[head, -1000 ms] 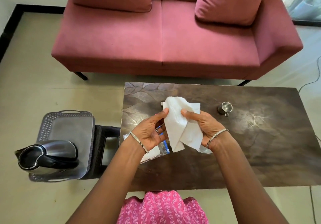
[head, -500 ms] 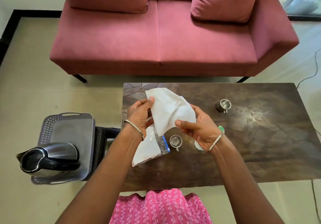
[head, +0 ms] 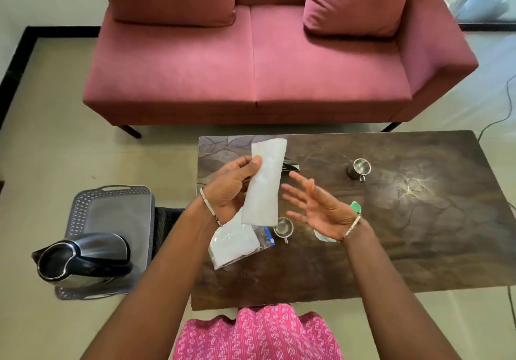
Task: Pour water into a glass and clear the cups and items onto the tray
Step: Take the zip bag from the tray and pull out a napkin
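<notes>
Holding a folded white napkin (head: pixel 264 183) upright above the table (head: pixel 418 248), the left hand (head: pixel 229 189) is pinching it between thumb and fingers along its left edge. The right hand (head: pixel 321 206) is hovering just beside it, palm up, fingers spread, gripping nothing.

Lying on the table below the napkin is a clear bag (head: pixel 237 243) with white sheets inside. A small steel cup (head: pixel 283 227) is standing just beside the bag, and a green-and-white item (head: pixel 355 207) is showing partly from behind the right wrist; what it is cannot be told. A second cup (head: pixel 360 168) is standing farther back, well apart from the hands.

On the stool to the left, the grey tray (head: pixel 111 200) is carrying only the kettle (head: pixel 83 256) at its near end.

Judging by this layout, clearing is barely beginning: both cups, the bag and the napkin are still to be moved to the tray. No glass is visible, so whether pouring is done cannot be told.
</notes>
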`<state>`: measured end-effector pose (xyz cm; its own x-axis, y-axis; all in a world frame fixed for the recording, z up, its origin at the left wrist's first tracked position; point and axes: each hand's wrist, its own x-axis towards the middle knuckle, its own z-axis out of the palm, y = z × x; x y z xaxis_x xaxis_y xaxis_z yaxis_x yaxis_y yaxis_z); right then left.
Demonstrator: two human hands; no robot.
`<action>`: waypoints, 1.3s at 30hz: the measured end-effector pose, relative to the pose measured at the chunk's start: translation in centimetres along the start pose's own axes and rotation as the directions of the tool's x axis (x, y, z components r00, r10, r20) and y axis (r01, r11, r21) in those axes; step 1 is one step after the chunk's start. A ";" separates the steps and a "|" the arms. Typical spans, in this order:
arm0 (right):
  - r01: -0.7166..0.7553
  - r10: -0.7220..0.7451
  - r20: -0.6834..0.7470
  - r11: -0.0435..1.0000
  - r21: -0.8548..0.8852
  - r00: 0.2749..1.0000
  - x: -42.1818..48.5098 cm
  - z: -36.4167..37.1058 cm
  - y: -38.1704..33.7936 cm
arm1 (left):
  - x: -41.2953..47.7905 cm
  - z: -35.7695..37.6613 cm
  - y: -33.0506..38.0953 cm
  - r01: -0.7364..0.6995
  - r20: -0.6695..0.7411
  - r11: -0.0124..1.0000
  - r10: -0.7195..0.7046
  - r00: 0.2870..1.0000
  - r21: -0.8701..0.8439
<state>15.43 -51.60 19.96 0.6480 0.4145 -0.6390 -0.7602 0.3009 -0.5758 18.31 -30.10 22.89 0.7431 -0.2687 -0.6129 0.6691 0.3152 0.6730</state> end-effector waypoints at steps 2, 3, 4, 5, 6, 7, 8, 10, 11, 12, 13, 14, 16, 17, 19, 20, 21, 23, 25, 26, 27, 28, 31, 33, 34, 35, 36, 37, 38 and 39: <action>-0.057 0.019 0.163 0.971 0.234 0.986 0.9 1.0 0.9 | -0.2 0.4 0.0 0.043 0.058 0.999 -0.042 0.997 -0.016; -0.090 0.001 0.258 0.939 0.332 0.966 1.2 1.6 1.3 | -0.3 0.5 0.0 0.055 0.070 0.998 -0.053 0.996 -0.026; -0.111 -0.026 0.321 0.909 0.401 0.947 1.5 2.2 1.7 | -0.2 0.5 0.0 0.056 0.070 0.998 -0.054 0.996 -0.031; -0.114 -0.049 0.336 0.887 0.448 0.940 1.6 2.6 2.0 | -0.1 0.4 0.0 0.050 0.058 0.998 -0.048 0.997 -0.028; -0.099 -0.064 0.310 0.872 0.479 0.948 1.6 2.8 2.2 | 0.0 0.3 0.0 0.040 0.039 0.999 -0.039 0.998 -0.014; -0.071 -0.074 0.265 0.864 0.498 0.961 1.6 2.9 2.2 | 0.1 0.2 0.0 0.029 0.014 1.000 -0.029 0.999 0.008; -0.030 -0.088 0.215 0.870 0.491 0.973 1.5 2.8 2.2 | 0.2 0.0 0.0 0.014 -0.013 0.999 -0.013 1.000 0.036; 0.080 -0.117 0.082 0.929 0.361 0.990 1.3 2.6 1.9 | 0.4 -0.6 -0.2 -0.027 -0.075 0.995 0.034 0.997 0.096; 0.125 -0.130 0.000 0.955 0.270 0.992 1.1 2.3 1.6 | 0.5 -0.9 -0.2 -0.049 -0.106 0.991 0.063 0.992 0.127; 0.157 -0.145 -0.077 0.969 0.191 0.986 1.0 1.9 1.3 | 0.6 -1.2 -0.3 -0.074 -0.135 0.984 0.097 0.986 0.163; 0.186 -0.168 -0.142 0.975 0.125 0.975 0.8 1.5 1.0 | 0.7 -1.5 -0.5 -0.103 -0.158 0.974 0.136 0.978 0.199; 0.210 -0.196 -0.196 0.976 0.055 0.961 0.6 1.2 0.8 | 0.8 -1.7 -0.7 -0.135 -0.175 0.963 0.177 0.968 0.232; 0.242 -0.260 -0.275 0.965 -0.097 0.926 0.2 0.8 0.4 | 1.2 -1.7 -1.0 -0.189 -0.205 0.944 0.248 0.947 0.271; 0.256 -0.291 -0.295 0.955 -0.152 0.910 0.1 0.8 0.2 | 1.3 -1.6 -1.2 -0.202 -0.217 0.939 0.266 0.939 0.279; 0.292 -0.340 -0.310 0.937 -0.191 0.888 0.0 0.7 -0.1 | 1.5 -1.5 -1.5 -0.180 -0.220 0.950 0.239 0.946 0.257; 0.311 -0.355 -0.313 0.933 -0.184 0.881 0.0 0.7 -0.3 | 1.6 -1.4 -1.7 -0.144 -0.212 0.963 0.193 0.958 0.227; 0.324 -0.362 -0.317 0.931 -0.167 0.876 0.0 0.7 -0.3 | 1.6 -1.4 -1.9 -0.105 -0.194 0.974 0.144 0.970 0.198; 0.332 -0.361 -0.331 0.932 -0.145 0.872 0.2 0.7 -0.4 | 1.8 -1.3 -2.6 -0.075 -0.172 0.978 0.109 0.979 0.196; 0.333 -0.368 -0.351 0.930 -0.158 0.861 0.4 0.6 -0.3 | 2.0 -1.4 -3.1 -0.120 -0.203 0.963 0.171 0.964 0.240; 0.336 -0.376 -0.364 0.926 -0.171 0.852 0.4 0.5 -0.3 | 2.2 -1.5 -3.2 -0.148 -0.220 0.955 0.207 0.953 0.257; 0.343 -0.390 -0.376 0.920 -0.188 0.841 0.5 0.4 -0.3 | 2.3 -1.7 -3.3 -0.163 -0.227 0.952 0.224 0.948 0.259; 0.355 -0.411 -0.381 0.911 -0.212 0.828 0.5 0.3 -0.3 | 2.4 -1.8 -3.3 -0.161 -0.222 0.957 0.215 0.951 0.241; 0.390 -0.492 -0.335 0.860 -0.328 0.804 0.2 0.3 -0.5 | 2.7 -2.5 -3.3 -0.105 -0.171 0.980 0.134 0.976 0.171; 0.387 -0.534 -0.277 0.809 -0.443 0.799 -0.1 0.4 -1.0 | 3.0 -2.9 -2.9 -0.100 -0.155 0.980 0.127 0.980 0.171; 0.382 -0.558 -0.244 0.768 -0.513 0.793 -0.2 0.4 -1.3 | 3.2 -3.1 -2.7 -0.108 -0.147 0.980 0.133 0.980 0.167; 0.379 -0.585 -0.207 0.716 -0.586 0.784 -0.2 0.4 -1.7 | 3.3 -3.3 -2.4 -0.116 -0.136 0.981 0.138 0.981 0.156; 0.379 -0.612 -0.167 0.656 -0.653 0.773 -0.3 0.4 -2.0 | 3.4 -3.5 -2.0 -0.122 -0.124 0.982 0.140 0.982 0.145; 0.378 -0.639 -0.129 0.592 -0.711 0.758 -0.3 0.5 -2.4 | 3.5 -3.7 -1.7 -0.125 -0.112 0.982 0.141 0.984 0.143; 0.382 -0.667 -0.091 0.526 -0.760 0.739 -0.3 0.6 -2.7 | 3.7 -3.8 -1.3 -0.128 -0.102 0.981 0.144 0.984 0.149; 0.392 -0.695 -0.051 0.464 -0.794 0.717 -0.3 0.9 -2.9 | 3.8 -3.9 -1.1 -0.130 -0.094 0.980 0.146 0.985 0.152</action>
<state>17.39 -51.79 22.25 0.9954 0.0441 -0.0845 -0.0615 -0.3803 -0.9228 20.35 -27.89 18.22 0.8281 -0.1331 -0.5445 0.5605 0.2056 0.8022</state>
